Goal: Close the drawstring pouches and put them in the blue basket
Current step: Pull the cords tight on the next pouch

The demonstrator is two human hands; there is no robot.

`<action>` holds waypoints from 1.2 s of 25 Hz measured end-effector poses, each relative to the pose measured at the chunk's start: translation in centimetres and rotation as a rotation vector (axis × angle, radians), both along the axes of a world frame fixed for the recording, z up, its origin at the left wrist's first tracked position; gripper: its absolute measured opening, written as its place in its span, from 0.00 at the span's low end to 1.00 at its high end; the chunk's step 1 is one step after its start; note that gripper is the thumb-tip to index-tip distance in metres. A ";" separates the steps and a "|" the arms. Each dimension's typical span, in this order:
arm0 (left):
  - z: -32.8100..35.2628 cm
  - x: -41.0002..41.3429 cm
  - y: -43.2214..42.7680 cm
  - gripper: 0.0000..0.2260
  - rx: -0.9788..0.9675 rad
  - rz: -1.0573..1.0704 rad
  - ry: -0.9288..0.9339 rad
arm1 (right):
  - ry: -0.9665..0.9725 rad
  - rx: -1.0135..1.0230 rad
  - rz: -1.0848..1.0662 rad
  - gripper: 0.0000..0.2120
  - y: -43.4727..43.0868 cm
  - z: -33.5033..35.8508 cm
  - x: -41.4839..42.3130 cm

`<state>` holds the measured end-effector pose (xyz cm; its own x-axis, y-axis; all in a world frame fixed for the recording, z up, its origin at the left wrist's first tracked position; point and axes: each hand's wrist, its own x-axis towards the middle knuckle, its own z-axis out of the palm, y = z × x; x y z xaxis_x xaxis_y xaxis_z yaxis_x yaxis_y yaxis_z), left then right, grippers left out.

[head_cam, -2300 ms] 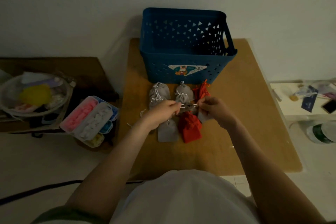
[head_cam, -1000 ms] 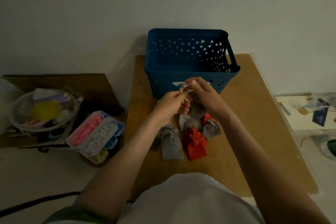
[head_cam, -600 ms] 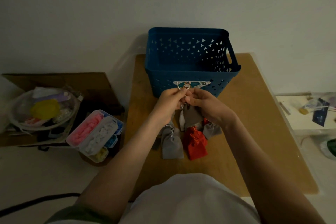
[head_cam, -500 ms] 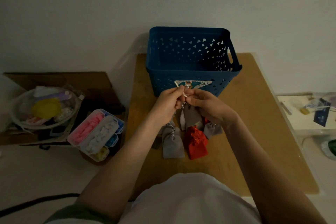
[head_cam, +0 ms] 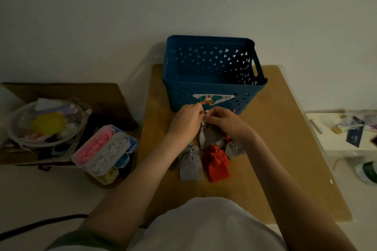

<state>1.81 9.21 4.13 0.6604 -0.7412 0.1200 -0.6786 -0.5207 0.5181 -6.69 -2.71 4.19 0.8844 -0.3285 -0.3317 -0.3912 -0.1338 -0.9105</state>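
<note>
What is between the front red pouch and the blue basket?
The head view shows the left hand and right hand there, pinching the top of a grey pouch.

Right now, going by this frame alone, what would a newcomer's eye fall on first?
The blue basket dominates, standing at the far end of the wooden table. Just in front of it the left hand and right hand meet, pinching the top of a grey drawstring pouch that hangs below them. Nearer the person, a red pouch lies beside a flat grey pouch on the table.
</note>
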 end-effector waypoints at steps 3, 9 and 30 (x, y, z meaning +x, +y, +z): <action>-0.2 -0.1 0.1 0.05 -0.011 -0.034 -0.228 | -0.045 0.122 -0.036 0.06 0.0 0.0 0.3; 0.0 0.0 0.5 0.02 -0.240 -0.097 -0.169 | -0.141 0.464 -0.046 0.13 -0.2 -0.5 0.4; -0.1 0.9 0.8 0.05 -0.385 0.213 0.852 | -0.168 0.160 -0.157 0.11 -0.3 0.1 1.0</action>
<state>2.72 10.02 4.03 0.7548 -0.6054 -0.2526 0.0948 -0.2803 0.9552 -5.69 -3.00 4.26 0.8741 -0.4206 -0.2431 -0.2370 0.0675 -0.9691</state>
